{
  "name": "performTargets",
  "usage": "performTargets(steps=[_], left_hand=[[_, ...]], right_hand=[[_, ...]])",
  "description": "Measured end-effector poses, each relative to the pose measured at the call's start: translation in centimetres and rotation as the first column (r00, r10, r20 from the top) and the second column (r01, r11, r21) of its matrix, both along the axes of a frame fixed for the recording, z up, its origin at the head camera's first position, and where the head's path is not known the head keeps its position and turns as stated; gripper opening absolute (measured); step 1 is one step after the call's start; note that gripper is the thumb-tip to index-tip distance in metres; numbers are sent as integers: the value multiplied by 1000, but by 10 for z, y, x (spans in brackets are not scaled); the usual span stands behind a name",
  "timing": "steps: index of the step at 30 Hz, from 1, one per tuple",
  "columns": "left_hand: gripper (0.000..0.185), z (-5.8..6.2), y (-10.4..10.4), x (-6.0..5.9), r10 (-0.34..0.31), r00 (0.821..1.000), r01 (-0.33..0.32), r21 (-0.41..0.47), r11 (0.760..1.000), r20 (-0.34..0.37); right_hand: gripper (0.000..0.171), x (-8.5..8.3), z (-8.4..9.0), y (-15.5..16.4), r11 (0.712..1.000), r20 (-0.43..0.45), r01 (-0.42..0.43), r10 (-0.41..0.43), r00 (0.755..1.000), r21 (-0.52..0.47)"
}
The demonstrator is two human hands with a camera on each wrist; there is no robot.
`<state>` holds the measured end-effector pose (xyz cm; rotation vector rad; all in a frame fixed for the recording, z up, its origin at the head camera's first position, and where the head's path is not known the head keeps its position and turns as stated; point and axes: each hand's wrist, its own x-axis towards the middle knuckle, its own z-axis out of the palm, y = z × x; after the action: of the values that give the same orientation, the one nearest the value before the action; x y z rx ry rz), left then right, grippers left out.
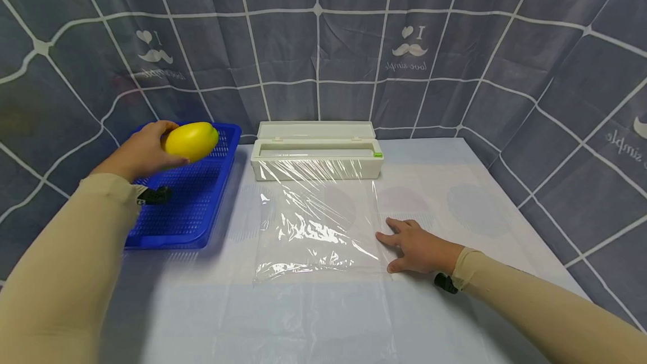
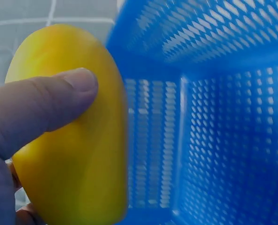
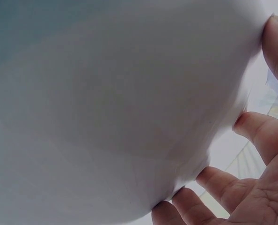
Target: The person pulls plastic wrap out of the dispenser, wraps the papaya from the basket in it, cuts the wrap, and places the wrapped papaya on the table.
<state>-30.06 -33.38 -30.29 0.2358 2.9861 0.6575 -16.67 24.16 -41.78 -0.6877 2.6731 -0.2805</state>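
My left hand [image 1: 144, 153] grips a smooth yellow mango-like fruit [image 1: 194, 140] with a greenish tip, above the blue perforated basket [image 1: 217, 206]. In the left wrist view the thumb presses along the side of the fruit [image 2: 78, 154], and the basket's wall [image 2: 232, 140] stands beside it. Clear plastic wrap [image 1: 313, 235] is drawn out flat over the table from a white dispenser box [image 1: 318, 170] with its lid raised. My right hand [image 1: 422, 249] rests with spread fingers at the right edge of the wrap. In the right wrist view its fingertips [image 3: 246, 119] touch the white surface.
A pale patterned cloth [image 1: 480, 184] covers the table. A grey curtain [image 1: 283, 49] with white grid lines hangs behind and along both sides. The dispenser has a small green piece [image 1: 377, 155] at its right end.
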Motion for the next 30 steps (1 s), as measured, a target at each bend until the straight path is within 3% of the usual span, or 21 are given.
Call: performTargets(steps=[5, 10, 18, 24, 30], left_hand=[[103, 10, 20, 5, -16, 998, 17, 11, 1000, -68], [99, 19, 47, 13, -54, 995, 57, 30, 998, -82], [83, 22, 99, 32, -179, 976, 184, 27, 983, -123], [82, 13, 135, 44, -272, 953, 276, 11, 961, -136], [82, -8, 165, 48, -353, 921, 358, 1, 934, -164]], right_hand=[[80, -1, -2, 1, 1000, -11, -5, 6, 1000, 9], [80, -2, -4, 1, 1000, -12, -1, 1, 1000, 20], [79, -2, -2, -2, 1000, -13, -3, 3, 1000, 25], [79, -2, -3, -1, 1000, -9, 1, -1, 1000, 27], [80, -3, -4, -2, 999, -7, 3, -2, 1000, 32]])
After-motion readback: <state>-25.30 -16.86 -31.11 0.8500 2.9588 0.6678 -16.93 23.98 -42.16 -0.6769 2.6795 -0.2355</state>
